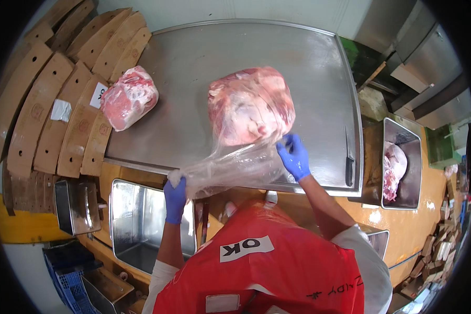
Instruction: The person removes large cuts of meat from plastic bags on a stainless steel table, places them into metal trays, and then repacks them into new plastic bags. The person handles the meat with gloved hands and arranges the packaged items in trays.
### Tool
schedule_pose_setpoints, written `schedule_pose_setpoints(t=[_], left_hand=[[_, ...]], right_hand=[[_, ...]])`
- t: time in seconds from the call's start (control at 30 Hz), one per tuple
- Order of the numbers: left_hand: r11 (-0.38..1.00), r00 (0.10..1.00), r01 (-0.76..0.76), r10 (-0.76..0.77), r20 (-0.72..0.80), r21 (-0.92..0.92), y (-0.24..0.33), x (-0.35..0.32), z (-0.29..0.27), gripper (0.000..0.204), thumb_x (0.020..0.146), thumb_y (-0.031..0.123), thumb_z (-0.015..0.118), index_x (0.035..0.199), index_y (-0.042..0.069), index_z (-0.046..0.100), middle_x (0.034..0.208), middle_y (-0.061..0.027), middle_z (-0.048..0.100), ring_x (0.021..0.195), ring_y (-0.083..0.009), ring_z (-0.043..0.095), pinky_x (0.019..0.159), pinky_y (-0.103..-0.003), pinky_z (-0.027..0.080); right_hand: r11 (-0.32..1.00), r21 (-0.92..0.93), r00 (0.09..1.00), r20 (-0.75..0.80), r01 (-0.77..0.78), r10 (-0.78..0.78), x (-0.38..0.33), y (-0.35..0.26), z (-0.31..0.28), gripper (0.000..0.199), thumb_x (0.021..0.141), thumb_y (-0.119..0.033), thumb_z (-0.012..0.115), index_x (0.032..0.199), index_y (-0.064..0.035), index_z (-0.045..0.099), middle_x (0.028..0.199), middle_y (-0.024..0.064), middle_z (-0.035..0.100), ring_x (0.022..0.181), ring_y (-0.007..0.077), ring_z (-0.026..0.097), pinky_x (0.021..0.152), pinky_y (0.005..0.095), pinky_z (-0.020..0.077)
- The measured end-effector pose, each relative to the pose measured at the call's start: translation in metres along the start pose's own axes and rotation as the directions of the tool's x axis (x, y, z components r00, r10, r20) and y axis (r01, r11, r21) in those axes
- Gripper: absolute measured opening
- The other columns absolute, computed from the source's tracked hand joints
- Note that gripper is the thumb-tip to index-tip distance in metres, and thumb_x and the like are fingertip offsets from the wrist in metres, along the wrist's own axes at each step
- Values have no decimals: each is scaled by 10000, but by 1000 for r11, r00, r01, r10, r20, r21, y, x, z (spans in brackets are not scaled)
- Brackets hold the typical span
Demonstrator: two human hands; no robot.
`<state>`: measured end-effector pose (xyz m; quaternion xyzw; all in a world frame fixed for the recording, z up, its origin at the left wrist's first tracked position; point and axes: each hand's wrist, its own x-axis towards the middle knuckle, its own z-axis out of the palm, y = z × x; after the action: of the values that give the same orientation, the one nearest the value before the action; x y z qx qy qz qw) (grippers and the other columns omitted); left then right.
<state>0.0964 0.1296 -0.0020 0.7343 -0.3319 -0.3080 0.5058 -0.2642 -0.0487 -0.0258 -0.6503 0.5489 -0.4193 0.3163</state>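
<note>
- Your blue-gloved left hand (176, 201) pinches the bunched end of a clear, crinkled plastic bag (240, 170);
- your blue-gloved right hand (294, 158) is at the bag's opposite side; whether it pinches, I cannot tell;
- before you, the large pink-red meat piece (251, 104) lies film-covered on the grey metal counter (183, 68)
</note>
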Motion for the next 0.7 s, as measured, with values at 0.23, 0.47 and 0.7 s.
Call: schedule_pose_setpoints(t=[0.23, 0.47, 0.7], left_hand=[[754, 795, -600, 599, 97, 267, 46, 29, 70, 258, 930, 167, 672, 1088, -29, 617, 1051, -197, 635, 1020, -381, 616, 879, -419, 498], [790, 910, -412, 377, 171, 454, 85, 19, 113, 725, 696, 478, 869, 1128, 5, 528, 1089, -263, 641, 963, -460, 647, 835, -486, 522], [504, 852, -516, 224, 472, 692, 98, 54, 123, 559, 814, 458, 734, 1153, 44, 573, 1073, -258, 680, 971, -457, 655, 810, -505, 541]], right_hand=[[847, -469, 966, 59, 249, -251, 88, -15, 68, 340, 833, -286, 668, 1070, -43, 657, 1089, 215, 626, 1021, 411, 596, 923, 495, 460], [985, -164, 995, -82, 49, -63, 45, -9, 66, 151, 878, -165, 572, 892, -20, 610, 873, 251, 652, 749, 443, 617, 712, 459, 528], [621, 702, 884, 26, -349, 468, 103, 47, 47, 135, 926, -158, 551, 846, -64, 603, 659, 79, 560, 558, 225, 546, 524, 370, 442]])
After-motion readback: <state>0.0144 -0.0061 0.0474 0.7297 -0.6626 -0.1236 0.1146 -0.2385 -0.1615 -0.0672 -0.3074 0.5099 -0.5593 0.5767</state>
